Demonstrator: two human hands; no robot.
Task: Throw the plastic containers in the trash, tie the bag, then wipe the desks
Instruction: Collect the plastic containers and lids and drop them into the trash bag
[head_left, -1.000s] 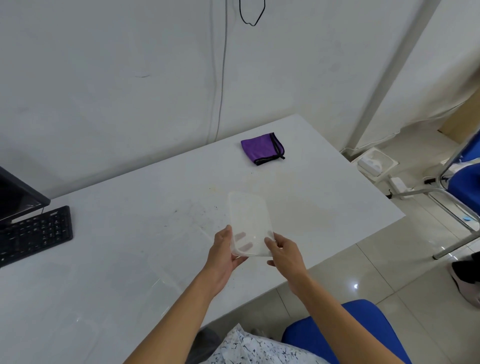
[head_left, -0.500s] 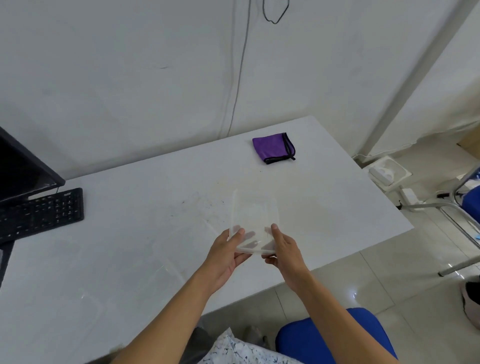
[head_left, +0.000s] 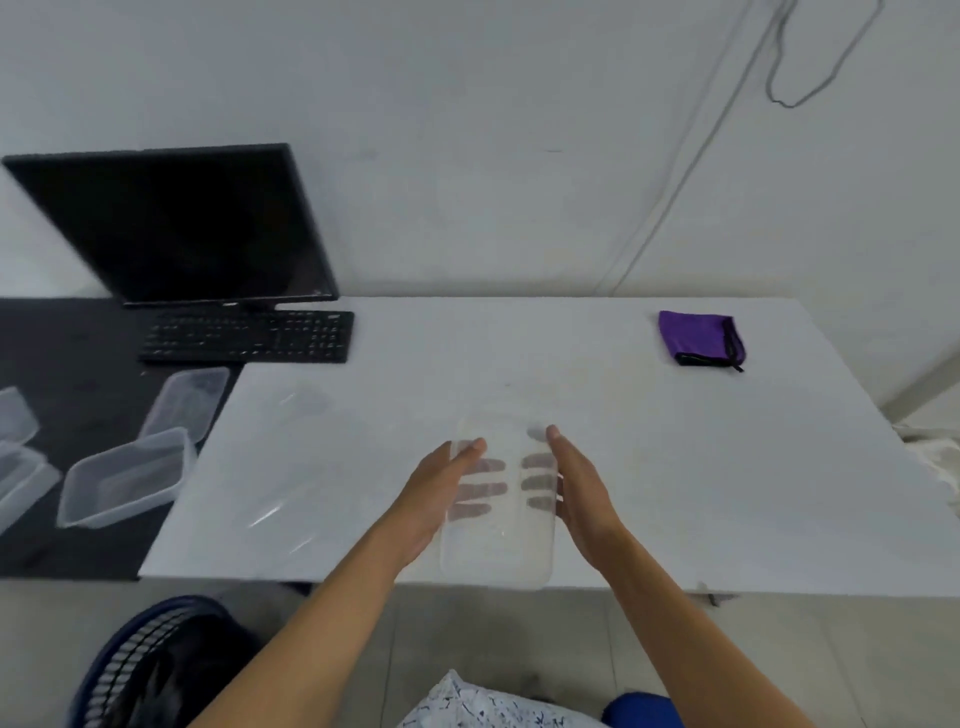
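A clear plastic container (head_left: 501, 551) is held flat over the near edge of the white desk (head_left: 649, 467). My left hand (head_left: 434, 493) grips its left side and my right hand (head_left: 579, 493) its right side; my fingers show through the plastic from underneath. More clear containers lie on the black desk at the left: an upright tub (head_left: 124, 478), a flat lid (head_left: 189, 397) behind it, and others (head_left: 15, 452) cut off by the frame edge. A folded purple cloth (head_left: 701, 338) lies at the white desk's far right. A blue mesh trash bin (head_left: 156, 660) with a dark bag stands on the floor at lower left.
A black monitor (head_left: 187, 223) and keyboard (head_left: 249, 336) sit at the back left. Cables (head_left: 675, 171) hang down the wall. A blue chair seat (head_left: 639, 709) and patterned clothing (head_left: 483, 706) are at the bottom edge.
The view has swung left, bringing the monitor, the other containers and the trash bin into sight. Both hands still hold the container, now flatter and nearer the desk's front edge.
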